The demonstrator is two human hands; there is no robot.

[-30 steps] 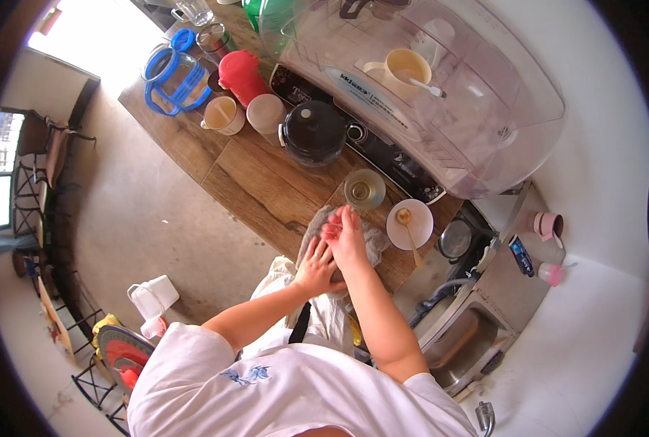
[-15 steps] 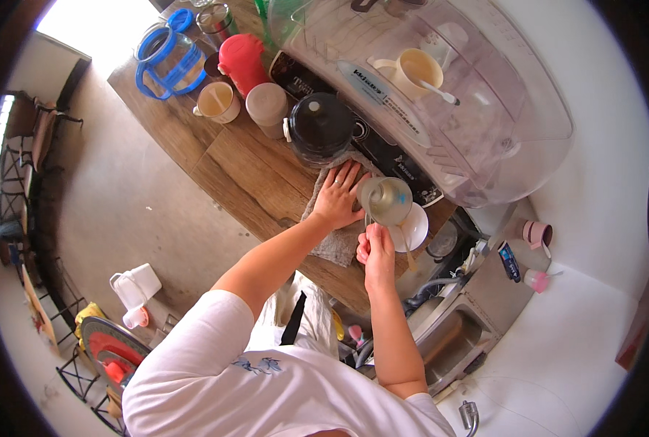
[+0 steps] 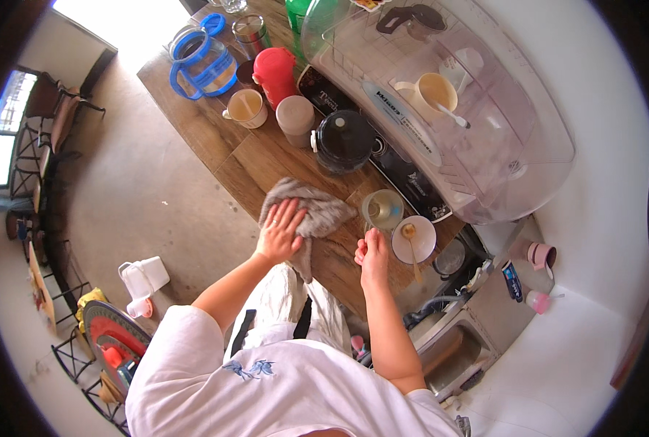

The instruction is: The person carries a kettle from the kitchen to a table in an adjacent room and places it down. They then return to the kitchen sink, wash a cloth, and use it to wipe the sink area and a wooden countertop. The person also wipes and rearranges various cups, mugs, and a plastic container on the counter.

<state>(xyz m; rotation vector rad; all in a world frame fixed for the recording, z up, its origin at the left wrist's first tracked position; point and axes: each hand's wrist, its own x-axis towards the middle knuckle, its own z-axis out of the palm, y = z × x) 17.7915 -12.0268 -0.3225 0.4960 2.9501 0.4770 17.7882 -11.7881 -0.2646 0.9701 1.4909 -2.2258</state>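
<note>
My left hand [image 3: 284, 231] lies flat with fingers stretched on a crumpled grey cloth [image 3: 317, 210], pressing it to the wooden table [image 3: 255, 166] near its front edge. Closed at the handle of a clear glass mug [image 3: 383, 209] is my right hand [image 3: 372, 255]. The mug appears to stand on the table, though its base is hard to see. Right of it, a white bowl [image 3: 424, 247] has a wooden spoon [image 3: 410, 232] in it, the handle sticking out toward me. A dark round-lidded container [image 3: 345, 140] stands beyond the cloth.
Farther left stand a cream mug [image 3: 245, 110], a pale jar [image 3: 295, 120], a red bottle [image 3: 274, 76] and a blue-banded pitcher [image 3: 201, 65]. A clear-covered dish rack [image 3: 477, 124] fills the back right. Past the table's right end lies a sink [image 3: 452, 353].
My left hand has drawn the cloth left and toward the table's front edge, away from the glass mug. The mug has come down and left, uncovering more of the bowl and spoon.
</note>
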